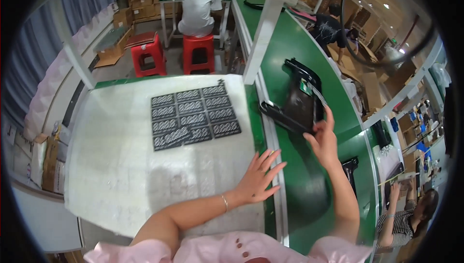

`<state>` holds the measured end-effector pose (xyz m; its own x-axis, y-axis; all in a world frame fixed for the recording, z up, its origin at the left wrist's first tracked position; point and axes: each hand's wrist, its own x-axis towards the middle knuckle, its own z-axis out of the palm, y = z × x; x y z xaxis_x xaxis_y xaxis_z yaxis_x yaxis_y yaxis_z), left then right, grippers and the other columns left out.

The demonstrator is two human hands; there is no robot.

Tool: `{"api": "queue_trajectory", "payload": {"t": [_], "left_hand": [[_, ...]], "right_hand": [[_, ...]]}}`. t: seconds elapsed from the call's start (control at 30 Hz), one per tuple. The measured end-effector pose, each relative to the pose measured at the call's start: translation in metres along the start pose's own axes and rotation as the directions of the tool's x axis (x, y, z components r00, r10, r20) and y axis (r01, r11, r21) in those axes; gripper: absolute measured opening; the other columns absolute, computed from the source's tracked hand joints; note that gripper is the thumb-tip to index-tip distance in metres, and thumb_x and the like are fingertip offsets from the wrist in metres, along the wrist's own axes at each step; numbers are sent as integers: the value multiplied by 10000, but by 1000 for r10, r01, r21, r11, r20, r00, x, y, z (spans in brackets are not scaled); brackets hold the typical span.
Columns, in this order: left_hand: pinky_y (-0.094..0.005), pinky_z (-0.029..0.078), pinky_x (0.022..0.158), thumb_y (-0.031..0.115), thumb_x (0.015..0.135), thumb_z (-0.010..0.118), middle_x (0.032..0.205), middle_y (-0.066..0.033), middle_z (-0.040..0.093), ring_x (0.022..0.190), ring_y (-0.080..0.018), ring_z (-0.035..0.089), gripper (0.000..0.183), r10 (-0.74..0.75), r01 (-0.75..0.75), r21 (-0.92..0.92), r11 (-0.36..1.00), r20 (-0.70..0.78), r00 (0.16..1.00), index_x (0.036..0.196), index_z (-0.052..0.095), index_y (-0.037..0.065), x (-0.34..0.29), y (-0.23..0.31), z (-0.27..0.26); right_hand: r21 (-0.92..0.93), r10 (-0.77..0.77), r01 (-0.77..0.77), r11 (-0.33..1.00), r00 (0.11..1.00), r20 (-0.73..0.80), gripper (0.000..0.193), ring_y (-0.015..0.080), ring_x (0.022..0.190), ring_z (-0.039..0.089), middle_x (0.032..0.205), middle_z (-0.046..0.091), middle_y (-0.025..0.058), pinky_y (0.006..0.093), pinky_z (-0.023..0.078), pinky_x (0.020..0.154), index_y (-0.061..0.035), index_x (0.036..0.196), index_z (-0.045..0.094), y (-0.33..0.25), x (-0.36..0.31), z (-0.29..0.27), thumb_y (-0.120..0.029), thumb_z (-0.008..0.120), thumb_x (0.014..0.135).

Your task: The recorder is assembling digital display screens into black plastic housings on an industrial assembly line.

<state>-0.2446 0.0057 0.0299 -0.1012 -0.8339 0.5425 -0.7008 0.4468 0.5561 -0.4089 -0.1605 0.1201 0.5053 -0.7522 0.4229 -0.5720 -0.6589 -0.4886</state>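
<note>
My left hand [260,178] is spread over the right edge of the white-covered table, its fingers apart and nothing in them. A bracelet circles that wrist. Over the green belt, my right hand [324,140] reaches to the near right edge of a black plastic housing [298,104]. Its thumb and fingers are apart; whether the fingertips touch the housing I cannot tell. The housing has raised curved ends and a small green-and-white piece [306,87] on top. Left of my hands lies a block of dark rectangular pieces with pale patterns [193,118], laid in rows.
The white table [111,147] borders the green belt [309,200] along a metal rail. Another black part [351,171] sits beyond my right forearm. A pale post [263,36] rises at the table's far corner. Red stools [149,56] and other people are farther off.
</note>
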Motion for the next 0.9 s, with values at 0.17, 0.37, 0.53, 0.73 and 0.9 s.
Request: {"api": "queue_trajectory", "payload": {"t": [0.17,0.37,0.53,0.73,0.9], "left_hand": [[-475,363,1009,217,689,650,1105,-77,553,1084,-247,514,424,477,-418,409,811,-49,878,1099,589,125,23,41,-72],[-320,484,668,144,545,851,810,-38,630,729,-199,630,426,9,-39,-63,997,-426,904,891,608,82,-47,61,-211],[-266,497,855,124,788,699,1028,-76,662,917,-137,630,394,-767,344,-807,480,-196,611,1142,584,-7,-175,38,-298],[-401,332,1038,389,852,642,1323,-241,454,1240,-317,437,670,-704,886,318,336,-540,461,1315,424,-44,-283,8,-264],[-571,199,1067,557,774,637,1419,-295,308,1284,-486,296,885,-508,506,658,558,-211,835,1363,368,-46,-160,10,-170]], "right_hand": [[192,-57,66,979,997,-52,988,114,555,460,871,570,90,224,401,542,-90,1453,104,-103,-131,-41,12,748,709],[206,-86,267,941,781,-619,935,276,1112,479,1389,389,200,407,367,974,-123,1488,-23,-96,-134,-72,-170,639,829],[679,119,10,734,982,-144,929,288,1320,361,1441,369,174,405,256,1099,-138,1500,-42,-37,-138,-14,-440,593,893],[761,113,-304,573,949,294,841,262,1328,364,1379,430,208,372,248,1102,-85,1493,-35,-95,-110,99,-284,561,934],[685,200,-333,648,942,269,765,248,1263,433,1322,483,199,339,306,1070,-60,1486,10,-85,-95,116,-314,509,964]]}}
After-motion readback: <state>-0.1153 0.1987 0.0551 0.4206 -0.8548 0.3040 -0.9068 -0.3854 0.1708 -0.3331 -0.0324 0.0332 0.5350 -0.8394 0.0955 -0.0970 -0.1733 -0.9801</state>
